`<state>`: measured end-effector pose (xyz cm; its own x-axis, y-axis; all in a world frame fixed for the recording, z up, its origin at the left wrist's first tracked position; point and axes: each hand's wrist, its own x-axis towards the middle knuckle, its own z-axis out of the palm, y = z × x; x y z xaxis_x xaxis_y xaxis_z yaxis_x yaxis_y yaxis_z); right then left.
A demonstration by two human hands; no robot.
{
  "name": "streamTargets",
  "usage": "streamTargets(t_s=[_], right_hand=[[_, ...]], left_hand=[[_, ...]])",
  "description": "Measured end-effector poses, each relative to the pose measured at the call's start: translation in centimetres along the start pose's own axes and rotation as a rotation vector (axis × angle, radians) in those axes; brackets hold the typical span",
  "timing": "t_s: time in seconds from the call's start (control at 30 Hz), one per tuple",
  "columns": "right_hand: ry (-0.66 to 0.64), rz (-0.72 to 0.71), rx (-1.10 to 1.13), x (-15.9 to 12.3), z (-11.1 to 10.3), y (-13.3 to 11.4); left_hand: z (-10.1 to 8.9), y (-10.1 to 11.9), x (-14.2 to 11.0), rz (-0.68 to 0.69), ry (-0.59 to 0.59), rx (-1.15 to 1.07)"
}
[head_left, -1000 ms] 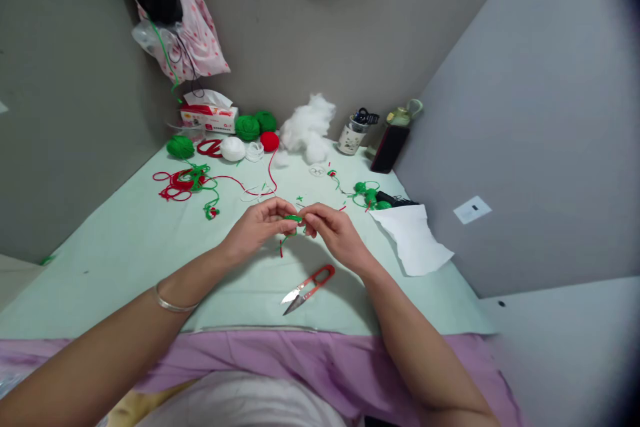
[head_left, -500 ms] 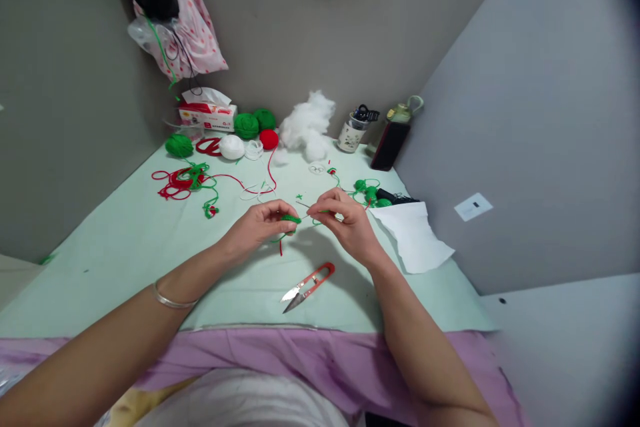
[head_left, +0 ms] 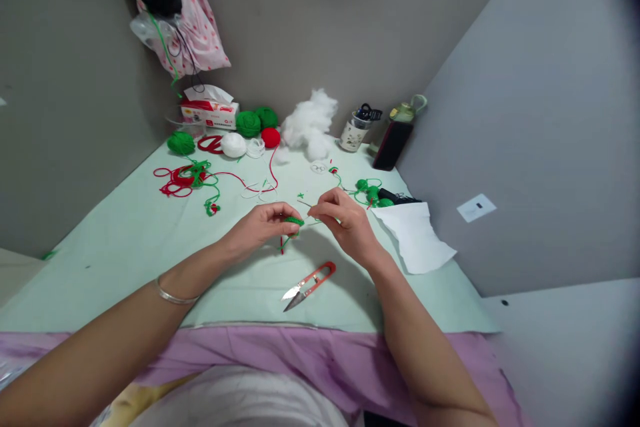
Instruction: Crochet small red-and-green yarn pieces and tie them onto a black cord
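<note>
My left hand (head_left: 263, 227) pinches a small green crocheted piece (head_left: 294, 221) between thumb and fingers. A green yarn end and a short red strand (head_left: 282, 245) hang below it. Close by on the right, my right hand (head_left: 345, 220) is closed on a thin needle (head_left: 304, 203), whose tip points left past the fingertips. Some green yarn shows just under those fingers; how it joins the needle is too small to tell. Orange-handled thread snips (head_left: 310, 285) lie on the table below both hands, blades toward the lower left.
Behind my hands are a red and green yarn tangle (head_left: 183, 178), a white yarn ball (head_left: 233, 145), a red ball (head_left: 271, 137) and white stuffing (head_left: 311, 123). A cup (head_left: 354, 132), a dark phone (head_left: 393, 145) and white paper (head_left: 417, 237) are to the right.
The view has shifted slightly. The green piece sits a little differently in my left fingers, and the strands under it have swung. Both hands keep their grip; the snips stay put.
</note>
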<state>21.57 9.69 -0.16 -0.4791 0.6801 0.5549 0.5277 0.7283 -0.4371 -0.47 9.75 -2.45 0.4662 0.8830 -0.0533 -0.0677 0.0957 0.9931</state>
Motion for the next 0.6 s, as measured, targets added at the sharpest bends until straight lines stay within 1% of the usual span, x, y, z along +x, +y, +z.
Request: streamTargets(t_s=[0.1,0.3,0.43,0.6], right_hand=[[-0.017,-0.011,0.022,-0.02,-0.03,0.1],[-0.072,0.027,0.114,0.01,-0.2,0.33],[-0.092,0.038,0.176,-0.01,-0.24,0.45],[-0.147,0.053,0.236,-0.06,-0.36,0.39]], left_hand=[[-0.09,-0.07,0.0,-0.008,-0.025,-0.003],[-0.27,-0.1,-0.11,-0.002,-0.12,-0.026],[-0.26,-0.01,-0.17,0.005,-0.156,-0.035],[-0.16,0.1,-0.27,-0.005,-0.197,-0.035]])
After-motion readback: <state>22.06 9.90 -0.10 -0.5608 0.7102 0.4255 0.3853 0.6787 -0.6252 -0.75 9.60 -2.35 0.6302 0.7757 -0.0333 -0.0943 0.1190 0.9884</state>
